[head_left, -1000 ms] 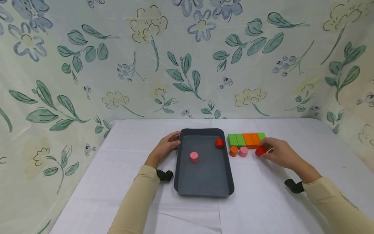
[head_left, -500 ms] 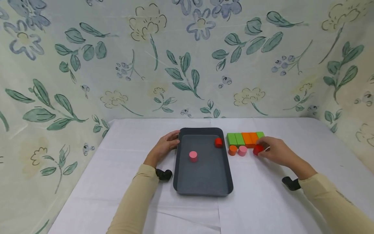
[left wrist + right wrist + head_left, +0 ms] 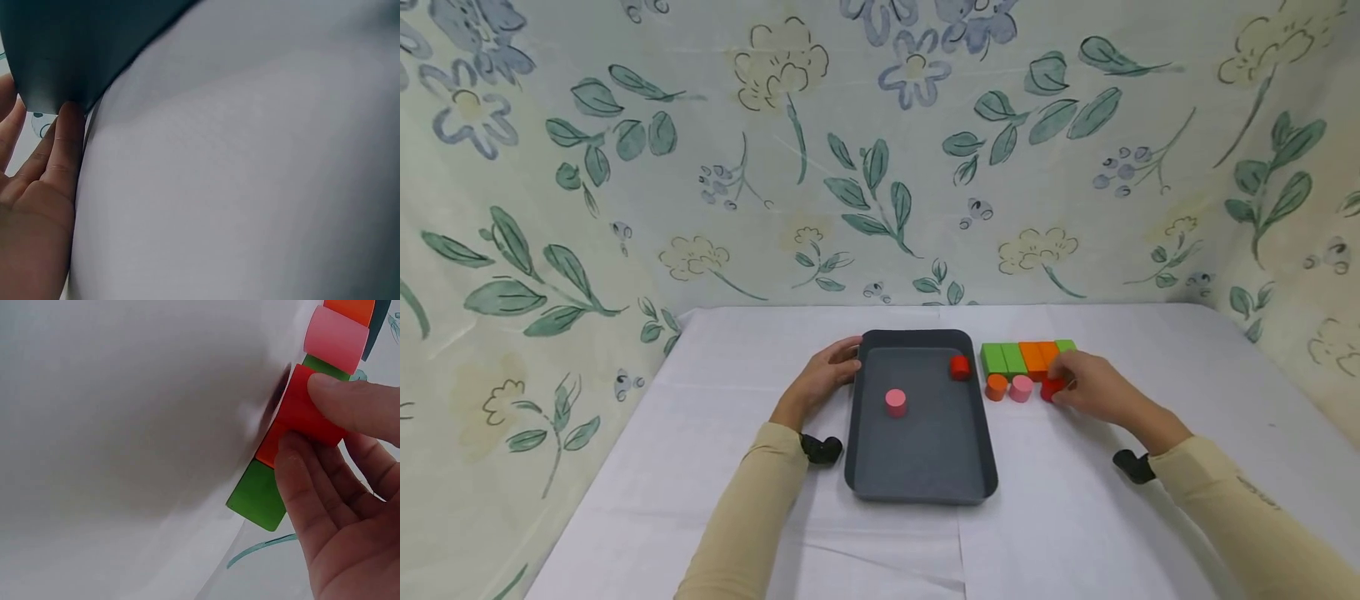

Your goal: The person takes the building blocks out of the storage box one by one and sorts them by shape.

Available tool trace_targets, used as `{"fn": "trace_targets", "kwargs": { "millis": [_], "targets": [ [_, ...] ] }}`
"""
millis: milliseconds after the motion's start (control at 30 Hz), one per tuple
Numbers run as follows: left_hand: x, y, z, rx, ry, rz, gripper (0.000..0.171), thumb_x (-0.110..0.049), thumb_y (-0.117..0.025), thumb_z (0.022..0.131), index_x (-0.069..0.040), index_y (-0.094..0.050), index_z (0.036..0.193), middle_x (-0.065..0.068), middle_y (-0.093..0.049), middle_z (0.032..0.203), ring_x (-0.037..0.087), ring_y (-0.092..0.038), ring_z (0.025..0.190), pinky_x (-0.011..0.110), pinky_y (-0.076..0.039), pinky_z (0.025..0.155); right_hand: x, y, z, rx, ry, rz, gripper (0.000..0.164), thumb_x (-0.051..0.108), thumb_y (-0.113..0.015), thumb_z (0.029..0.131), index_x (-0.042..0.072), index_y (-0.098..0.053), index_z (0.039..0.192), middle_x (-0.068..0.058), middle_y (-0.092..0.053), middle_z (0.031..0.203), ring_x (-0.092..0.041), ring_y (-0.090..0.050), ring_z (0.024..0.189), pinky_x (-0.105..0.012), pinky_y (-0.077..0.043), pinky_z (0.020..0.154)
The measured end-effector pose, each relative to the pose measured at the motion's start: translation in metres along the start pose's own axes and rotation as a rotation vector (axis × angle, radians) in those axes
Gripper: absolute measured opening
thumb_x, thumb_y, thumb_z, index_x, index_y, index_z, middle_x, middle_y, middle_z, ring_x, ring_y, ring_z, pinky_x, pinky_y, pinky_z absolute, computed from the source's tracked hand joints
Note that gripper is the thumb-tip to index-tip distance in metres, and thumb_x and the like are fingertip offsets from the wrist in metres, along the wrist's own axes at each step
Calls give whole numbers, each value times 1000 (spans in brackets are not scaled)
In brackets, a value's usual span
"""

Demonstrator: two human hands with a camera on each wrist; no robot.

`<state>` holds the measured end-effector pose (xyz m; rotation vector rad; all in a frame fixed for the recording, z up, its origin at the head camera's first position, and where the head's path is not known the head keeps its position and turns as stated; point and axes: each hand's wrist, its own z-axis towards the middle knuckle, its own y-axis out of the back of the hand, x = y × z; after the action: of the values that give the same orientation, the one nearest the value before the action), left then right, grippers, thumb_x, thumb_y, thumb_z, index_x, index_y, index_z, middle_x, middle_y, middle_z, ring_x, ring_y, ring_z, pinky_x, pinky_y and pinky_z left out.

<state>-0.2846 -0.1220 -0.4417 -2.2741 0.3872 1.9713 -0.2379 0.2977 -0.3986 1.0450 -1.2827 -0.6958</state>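
Observation:
My right hand [image 3: 1093, 385] pinches a red cylinder block [image 3: 1051, 388] between thumb and fingers, in front of the row of blocks. In the right wrist view the thumb lies on one side of the red cylinder block [image 3: 306, 406], fingers on the other. To its left stand a pink cylinder block [image 3: 1021, 388] and an orange cylinder block [image 3: 996, 387]. My left hand [image 3: 820, 379] touches the upper left side of the dark grey tray [image 3: 917, 492], its fingers nearly straight against the outer wall. Inside the tray are another pink cylinder [image 3: 896, 403] and another red cylinder [image 3: 960, 368].
Behind the cylinders, green blocks [image 3: 1003, 359] and orange blocks [image 3: 1033, 359] form a tight row right of the tray. A white cloth [image 3: 737, 350] covers the table, and a floral curtain [image 3: 880, 167] hangs behind it.
My right hand has moved left with the red cylinder block, bringing it closer to the pink cylinder beside the row. My left hand stays at the tray's side.

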Motion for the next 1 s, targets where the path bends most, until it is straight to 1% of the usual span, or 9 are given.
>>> {"fn": "trace_targets", "kwargs": {
  "millis": [133,167,300,367,400,533,767,867,1000],
  "targets": [
    [-1,-1,0,11,5,4,53,-12,-57,98,-22,-45,148,10,-37,160,30,-45,143,47,-35,121,-1,-1,0,-21,14,-26,21,2,-77,80,1,-67,99,-13,-63,98,-25,-56,90,-46,-59,85],
    [-3,-1,-2,14,10,5,53,-11,-57,98,-21,-44,149,10,-36,161,31,-43,144,47,-35,121,-1,-1,-1,-29,22,-29,20,2,-77,80,2,-67,98,-13,-63,98,-25,-55,90,-47,-59,86],
    [-4,-1,-2,10,10,10,53,-12,-57,98,-22,-45,149,10,-36,161,30,-44,144,47,-34,121,-1,-1,-3,-50,43,-31,17,2,-77,80,3,-68,95,-12,-62,98,-25,-56,90,-48,-59,86],
    [-5,-1,-2,3,14,11,53,-11,-57,98,-22,-46,148,9,-38,160,30,-44,143,46,-35,121,-1,-1,-4,-47,42,-20,15,3,-77,80,4,-68,92,-11,-63,97,-24,-57,90,-47,-59,86],
    [-2,-1,0,0,9,13,53,-11,-57,98,-22,-46,148,9,-39,160,29,-45,143,46,-36,121,-2,-1,-5,-45,41,-14,15,3,-77,80,5,-68,91,-10,-63,96,-23,-58,89,-46,-60,85],
    [-1,0,1,2,11,13,53,-11,-57,98,-22,-46,148,9,-39,159,29,-45,143,45,-36,121,-3,-2,-6,-29,39,5,14,4,-77,81,7,-66,87,-9,-63,94,-22,-60,88,-44,-61,83],
    [-2,-1,1,-2,7,14,52,-12,-58,98,-22,-46,148,9,-38,160,30,-45,143,46,-36,121,-2,-1,-7,-15,37,14,14,4,-76,82,6,-65,90,-10,-63,97,-23,-60,89,-42,-61,82],
    [-2,0,0,-3,12,15,52,-12,-58,98,-23,-47,147,9,-38,159,29,-45,143,46,-36,121,-2,3,-10,-35,63,-2,13,6,-76,83,6,-66,91,-10,-63,97,-23,-60,89,-41,-61,79],
    [-1,0,0,2,7,18,53,-12,-58,98,-22,-46,148,10,-38,160,30,-45,143,46,-36,120,5,14,-13,-95,108,-22,11,7,-75,84,6,-67,91,-11,-63,97,-26,-61,90,-39,-60,75]
  ]
}}
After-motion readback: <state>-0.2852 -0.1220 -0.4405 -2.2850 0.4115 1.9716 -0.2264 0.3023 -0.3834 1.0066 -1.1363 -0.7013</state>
